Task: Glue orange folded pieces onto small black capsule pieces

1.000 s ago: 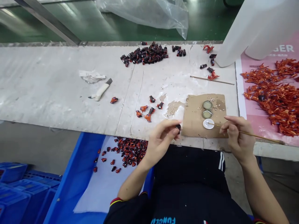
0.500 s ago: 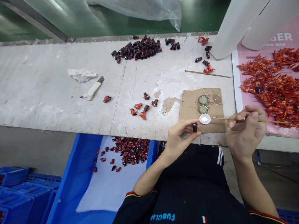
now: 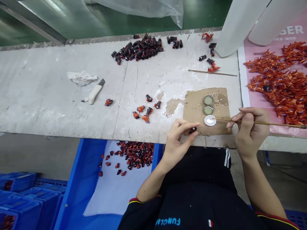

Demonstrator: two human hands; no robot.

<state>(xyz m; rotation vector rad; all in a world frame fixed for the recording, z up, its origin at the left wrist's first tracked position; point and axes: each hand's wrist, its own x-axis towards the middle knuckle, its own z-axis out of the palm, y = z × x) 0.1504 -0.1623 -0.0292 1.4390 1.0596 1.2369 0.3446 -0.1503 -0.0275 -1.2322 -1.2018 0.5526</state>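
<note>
Between thumb and forefinger, my left hand [image 3: 178, 140] pinches a small black part with red edges [image 3: 192, 130], tilted, at the bench's front edge. My right hand [image 3: 251, 132] holds a thin wooden stick [image 3: 271, 123] like a fine brush. Its tip is at the white paste in a small white cap [image 3: 210, 120]. Behind that cap, two bottle caps [image 3: 208, 110] sit in a row on a piece of cardboard [image 3: 195, 105]. Several joined black-and-orange pieces [image 3: 145, 117] lie to the left of the cardboard.
A heap of black parts [image 3: 141, 48] lies at the back. Orange pieces [image 3: 283, 83] cover a pink sheet at right, near white rolls [image 3: 236, 28]. A second stick [image 3: 213, 73] and a wrapped blade [image 3: 96, 92] lie on the bench. Below the edge stands a blue bin [image 3: 74, 182] with finished-looking pieces.
My left hand has drawn slightly left and tilted the black part over. The stick's tip in my right hand has moved left, from beside the white cap to over its paste.
</note>
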